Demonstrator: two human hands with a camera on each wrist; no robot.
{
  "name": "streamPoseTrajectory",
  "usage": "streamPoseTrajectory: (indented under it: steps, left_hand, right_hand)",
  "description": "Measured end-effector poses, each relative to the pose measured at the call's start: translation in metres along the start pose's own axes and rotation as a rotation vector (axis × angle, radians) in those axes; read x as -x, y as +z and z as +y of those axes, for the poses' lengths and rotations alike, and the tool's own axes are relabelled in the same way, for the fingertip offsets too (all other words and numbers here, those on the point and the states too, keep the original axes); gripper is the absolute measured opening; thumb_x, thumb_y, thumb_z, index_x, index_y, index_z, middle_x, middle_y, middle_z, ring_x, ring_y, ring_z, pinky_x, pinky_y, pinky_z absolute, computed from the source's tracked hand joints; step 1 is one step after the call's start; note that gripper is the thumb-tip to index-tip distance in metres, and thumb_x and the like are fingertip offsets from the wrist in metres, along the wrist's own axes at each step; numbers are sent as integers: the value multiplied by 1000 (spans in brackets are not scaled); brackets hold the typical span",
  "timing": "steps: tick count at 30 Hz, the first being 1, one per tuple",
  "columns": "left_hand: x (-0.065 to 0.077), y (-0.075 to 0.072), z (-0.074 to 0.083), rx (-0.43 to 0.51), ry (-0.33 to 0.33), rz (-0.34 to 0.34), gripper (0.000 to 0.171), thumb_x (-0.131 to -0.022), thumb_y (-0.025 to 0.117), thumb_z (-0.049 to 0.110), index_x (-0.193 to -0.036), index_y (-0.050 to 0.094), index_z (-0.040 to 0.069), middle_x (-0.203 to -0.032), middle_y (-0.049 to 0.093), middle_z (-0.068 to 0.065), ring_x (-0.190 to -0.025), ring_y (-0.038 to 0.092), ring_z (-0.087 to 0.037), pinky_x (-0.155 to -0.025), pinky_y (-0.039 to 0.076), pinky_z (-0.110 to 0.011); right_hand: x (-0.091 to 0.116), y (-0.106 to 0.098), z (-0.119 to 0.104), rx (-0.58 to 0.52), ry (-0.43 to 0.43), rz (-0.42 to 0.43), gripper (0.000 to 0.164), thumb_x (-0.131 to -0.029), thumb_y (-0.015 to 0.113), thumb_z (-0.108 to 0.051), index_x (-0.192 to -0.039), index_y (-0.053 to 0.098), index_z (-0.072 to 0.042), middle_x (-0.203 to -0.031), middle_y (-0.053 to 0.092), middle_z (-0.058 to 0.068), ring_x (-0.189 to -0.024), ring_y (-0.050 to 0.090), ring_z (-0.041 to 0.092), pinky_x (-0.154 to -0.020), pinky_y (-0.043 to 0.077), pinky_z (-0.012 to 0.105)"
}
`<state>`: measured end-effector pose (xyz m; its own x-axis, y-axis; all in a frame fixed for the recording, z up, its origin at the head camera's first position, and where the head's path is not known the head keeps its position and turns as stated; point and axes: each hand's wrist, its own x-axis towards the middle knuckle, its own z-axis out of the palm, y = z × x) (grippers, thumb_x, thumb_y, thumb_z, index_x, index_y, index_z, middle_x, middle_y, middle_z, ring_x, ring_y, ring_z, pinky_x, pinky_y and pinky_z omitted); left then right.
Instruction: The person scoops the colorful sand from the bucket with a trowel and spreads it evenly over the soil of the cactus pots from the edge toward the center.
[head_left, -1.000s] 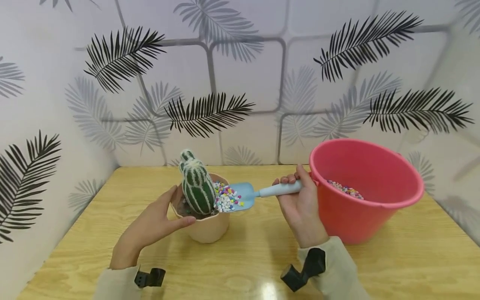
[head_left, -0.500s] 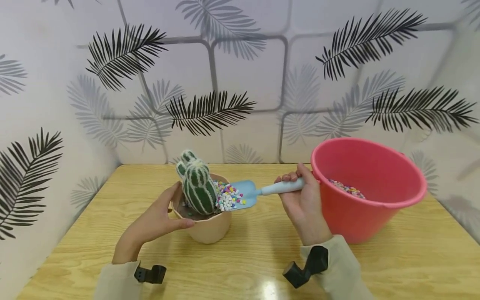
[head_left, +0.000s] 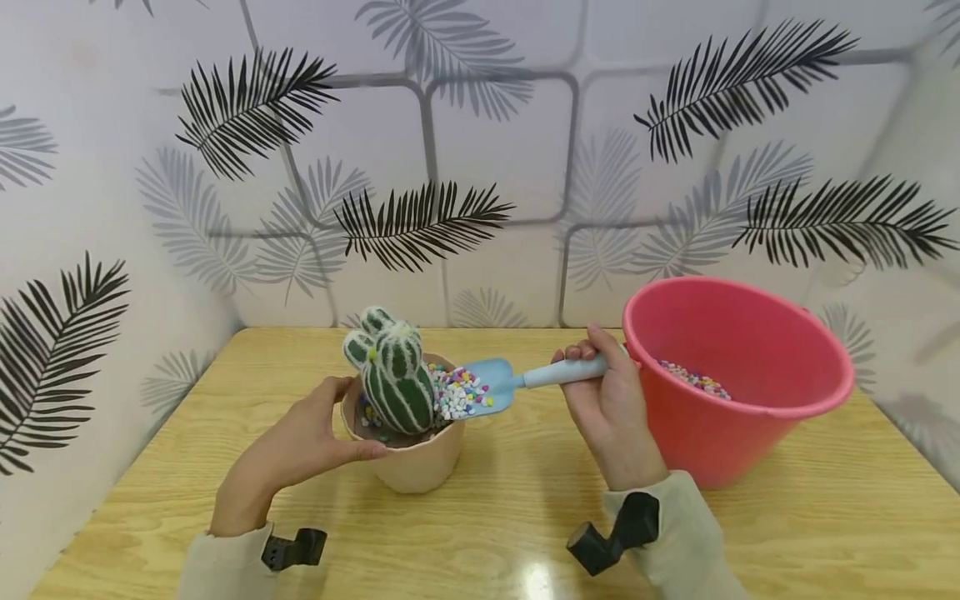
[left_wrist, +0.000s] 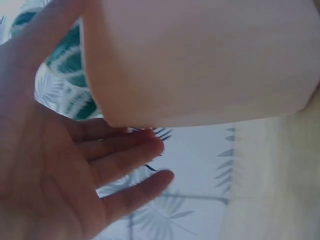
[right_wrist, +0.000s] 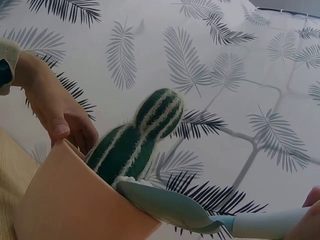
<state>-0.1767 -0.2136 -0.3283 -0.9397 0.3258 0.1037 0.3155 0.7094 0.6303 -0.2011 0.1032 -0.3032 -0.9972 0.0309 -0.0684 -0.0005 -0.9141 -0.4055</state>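
Observation:
A green striped cactus (head_left: 399, 392) with white fuzz leans left in a beige plant pot (head_left: 420, 468). My left hand (head_left: 303, 442) holds the pot by its left rim, thumb along the front edge. In the left wrist view, some fingers (left_wrist: 132, 160) of that hand extend past the pot's wall. My right hand (head_left: 609, 407) grips the handle of a light blue trowel (head_left: 491, 379). Its blade rests at the pot's right rim and bears coloured pebbles (head_left: 459, 395). More pebbles lie in the pot around the cactus; the cactus hides part of the soil.
A large pink bucket (head_left: 716, 446) stands right of my right hand, with coloured pebbles (head_left: 693, 380) inside. The wooden table (head_left: 465, 542) meets a leaf-patterned wall (head_left: 495, 167) at the back.
The pot has turned and tilted slightly in my left hand, so the cactus's side knobs show further left. Pebbles now show at the pot's left inside. The trowel has stayed nearly still.

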Motion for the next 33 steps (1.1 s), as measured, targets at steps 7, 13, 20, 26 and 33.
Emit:
streamPoseTrajectory:
  steps: [7, 13, 20, 26, 33]
  left_hand:
    - [-2, 4, -7, 32, 46, -31, 103, -79, 76, 41, -152, 14, 3, -152, 24, -25, -139, 23, -47, -106, 28, -64]
    - [-5, 2, 0, 12, 92, -14, 87, -76, 77, 45, -143, 37, 6, -133, 52, -13, -127, 47, -34, -103, 37, -55]
    - [-10, 5, -2, 53, 149, -18, 72, -75, 80, 41, -129, 48, 6, -120, 60, -4, -115, 56, -23, -100, 43, -48]
    - [-9, 10, -13, 132, 168, -33, 89, -75, 81, 32, -145, 31, 4, -139, 47, -13, -132, 41, -33, -106, 34, -55]
    - [-11, 8, -10, 122, 192, -41, 82, -76, 80, 34, -140, 37, 6, -133, 53, -8, -125, 50, -27, -104, 39, -51]
  right_hand:
    - [0, -1, 1, 23, 10, -24, 37, -101, 45, -16, -64, 43, -9, -58, 46, 1, -63, 46, 13, -82, 31, 29]
    - [-1, 1, 1, 43, 3, -59, 34, -101, 45, -16, -68, 43, -10, -58, 46, 1, -63, 46, 13, -82, 31, 28]
    - [-1, 2, 0, 55, 17, -65, 32, -102, 44, -17, -71, 44, -10, -60, 46, 0, -65, 45, 13, -82, 31, 28]
    - [0, 5, -2, 109, 19, -54, 32, -101, 45, -18, -71, 45, -10, -61, 46, 0, -66, 44, 13, -82, 32, 28]
    - [-4, 20, -3, 234, -6, -114, 33, -101, 44, -17, -69, 48, -11, -62, 45, -1, -66, 44, 13, -81, 33, 28]
